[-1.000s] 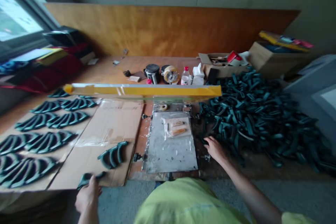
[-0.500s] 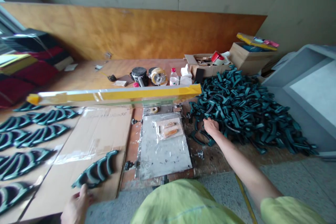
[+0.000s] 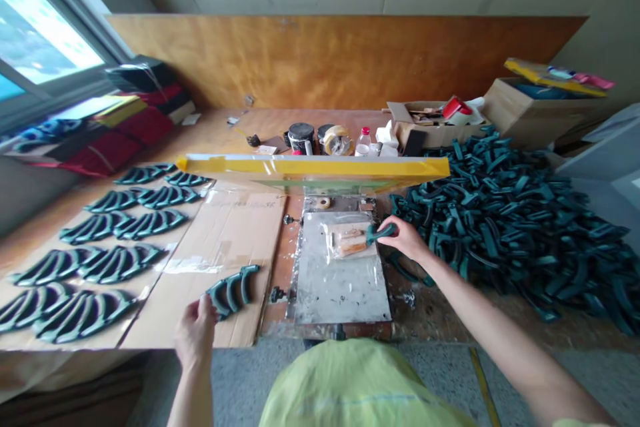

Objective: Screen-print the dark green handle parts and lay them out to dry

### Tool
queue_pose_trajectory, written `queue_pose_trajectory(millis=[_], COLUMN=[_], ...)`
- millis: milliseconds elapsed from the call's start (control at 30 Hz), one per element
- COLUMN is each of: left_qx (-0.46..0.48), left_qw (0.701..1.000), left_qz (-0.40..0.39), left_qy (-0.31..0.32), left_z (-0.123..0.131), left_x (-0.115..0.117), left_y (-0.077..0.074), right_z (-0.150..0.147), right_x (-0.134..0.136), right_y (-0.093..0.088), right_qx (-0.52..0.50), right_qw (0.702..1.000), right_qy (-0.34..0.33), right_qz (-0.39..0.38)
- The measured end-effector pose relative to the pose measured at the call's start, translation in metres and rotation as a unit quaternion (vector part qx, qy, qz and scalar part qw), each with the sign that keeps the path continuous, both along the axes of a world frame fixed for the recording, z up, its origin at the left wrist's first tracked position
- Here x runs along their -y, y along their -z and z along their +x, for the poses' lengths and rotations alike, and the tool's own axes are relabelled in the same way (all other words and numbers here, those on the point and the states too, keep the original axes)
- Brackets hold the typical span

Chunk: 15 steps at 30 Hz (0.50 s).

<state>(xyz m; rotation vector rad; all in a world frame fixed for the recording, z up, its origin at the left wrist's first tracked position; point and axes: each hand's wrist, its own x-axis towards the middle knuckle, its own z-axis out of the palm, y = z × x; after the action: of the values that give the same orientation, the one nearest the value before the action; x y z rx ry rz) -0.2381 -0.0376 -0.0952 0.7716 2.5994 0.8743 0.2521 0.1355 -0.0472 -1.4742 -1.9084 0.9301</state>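
Observation:
My right hand (image 3: 404, 239) is closed on a dark green curved plastic handle (image 3: 384, 233), one end of which reaches a small jig with orange-brown blocks (image 3: 353, 249). That jig lies on a grey metal plate (image 3: 340, 293). At the left, my left hand (image 3: 197, 328) has its thumb and fingers pinched at the near end of a short row of similar curved handles (image 3: 233, 293) on a cardboard sheet (image 3: 200, 300). Its fingertips are partly hidden against the row. A big heap of such handles (image 3: 500, 213) lies to the right.
Fanned rows of handles (image 3: 123, 263) cover the cardboard at left. A long frame with a yellow taped edge (image 3: 320, 167) is raised behind the plate. Black tubs (image 3: 301, 138), a tape roll (image 3: 339, 141), a red-capped bottle (image 3: 363, 141) and cardboard boxes (image 3: 520, 113) stand behind.
My right hand has gone from the heap leftward to the jig, bringing a handle. My left hand has moved up to the near end of the row. The view has turned left.

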Motion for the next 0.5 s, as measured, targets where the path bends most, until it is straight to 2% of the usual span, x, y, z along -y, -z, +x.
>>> queue_pose_trajectory(millis=[67,167,233,367,500], left_qx=[0.051,0.111,0.131,0.164,0.187], left_qw=[0.996,0.977,0.962,0.932,0.881], left_qz=[0.068,0.166,0.217,0.294,0.391], left_qy=[0.020,0.069,0.100,0.134,0.189], left_z=[0.019,0.048,0.064,0.087,0.107], left_x=[-0.029,-0.068,-0.086,-0.104,-0.127], left_y=[-0.014,-0.041,-0.060,-0.101,-0.152], right_z=[-0.035,-0.065,-0.070,-0.066,-0.084], right_x=[-0.002,-0.009,-0.013,-0.011,-0.002], right_y=[0.009,0.022,0.028,0.029,0.029], right_qx=[-0.072,-0.062,-0.008,0.103,0.182], right_qw=[0.996,0.995,0.995,0.981,0.948], right_qy=[-0.046,-0.084,-0.093,-0.100,-0.178], right_qz=[-0.012,-0.007,0.030,0.132,0.190])
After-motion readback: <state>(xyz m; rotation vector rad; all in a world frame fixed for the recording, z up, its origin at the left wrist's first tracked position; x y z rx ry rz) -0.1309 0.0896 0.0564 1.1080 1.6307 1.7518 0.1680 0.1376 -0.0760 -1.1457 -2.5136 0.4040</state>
